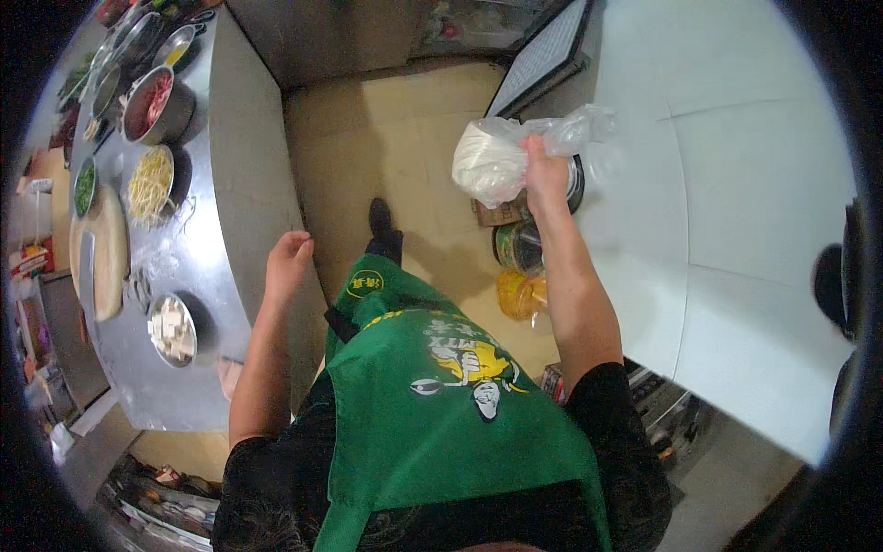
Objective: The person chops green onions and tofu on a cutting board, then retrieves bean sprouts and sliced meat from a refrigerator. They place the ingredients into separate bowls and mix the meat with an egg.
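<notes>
My right hand [546, 172] grips the gathered neck of a clear plastic bag [491, 160], which is bulging with something white. The bag's loose end sticks out past the hand, over the edge of a white-tiled wall or surface. My left hand [286, 265] hangs beside a stainless steel worktable [224, 276], fingers loosely curled, with nothing visible in it. On that table are a steel bowl of white cubes [172, 331], a bowl of bean sprouts [150, 181] and a steel pot of raw meat [150, 103].
A cleaver [87, 269] lies on a round wooden chopping board [110, 255], near a bowl of chopped greens [85, 186]. On the right, a yellow container [519, 294] and a green tin [516, 246] stand low. A dark-framed panel [541, 58] leans ahead above the tiled floor [338, 152].
</notes>
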`<control>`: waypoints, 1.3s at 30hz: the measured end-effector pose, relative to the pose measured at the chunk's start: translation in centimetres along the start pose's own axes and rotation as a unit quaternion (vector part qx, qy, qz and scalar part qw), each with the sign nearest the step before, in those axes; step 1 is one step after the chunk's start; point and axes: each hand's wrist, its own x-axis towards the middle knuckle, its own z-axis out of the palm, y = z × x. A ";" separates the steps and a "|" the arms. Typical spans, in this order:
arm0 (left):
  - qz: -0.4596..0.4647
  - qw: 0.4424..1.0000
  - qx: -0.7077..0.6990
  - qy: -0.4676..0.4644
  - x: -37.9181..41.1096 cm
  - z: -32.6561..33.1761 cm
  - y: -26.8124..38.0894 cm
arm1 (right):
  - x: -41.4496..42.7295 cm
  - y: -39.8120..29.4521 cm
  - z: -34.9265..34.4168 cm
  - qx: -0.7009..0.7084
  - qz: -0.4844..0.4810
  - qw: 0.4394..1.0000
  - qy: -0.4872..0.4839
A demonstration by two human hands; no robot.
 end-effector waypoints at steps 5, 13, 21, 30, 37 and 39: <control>0.025 0.994 0.103 0.020 8.8 -0.2 3.1 | 12.5 5.6 4.0 -0.029 0.103 0.994 0.030; -0.082 0.988 0.038 0.124 18.2 -3.2 7.1 | 32.4 10.6 13.2 0.057 0.306 0.941 0.130; -0.344 0.916 0.007 0.208 5.5 8.7 -4.4 | 56.2 26.7 15.5 0.021 0.339 0.929 0.145; -0.508 0.813 -0.245 0.141 0.0 21.4 1.5 | 82.9 33.6 14.1 0.185 0.274 0.938 -0.102; -0.563 0.717 -0.307 0.274 -1.2 22.2 0.6 | 84.8 31.7 20.3 0.022 0.297 0.947 -0.118; -0.567 0.721 -0.301 0.261 -1.9 19.8 -1.5 | 85.1 31.0 19.6 -0.103 0.232 0.954 -0.159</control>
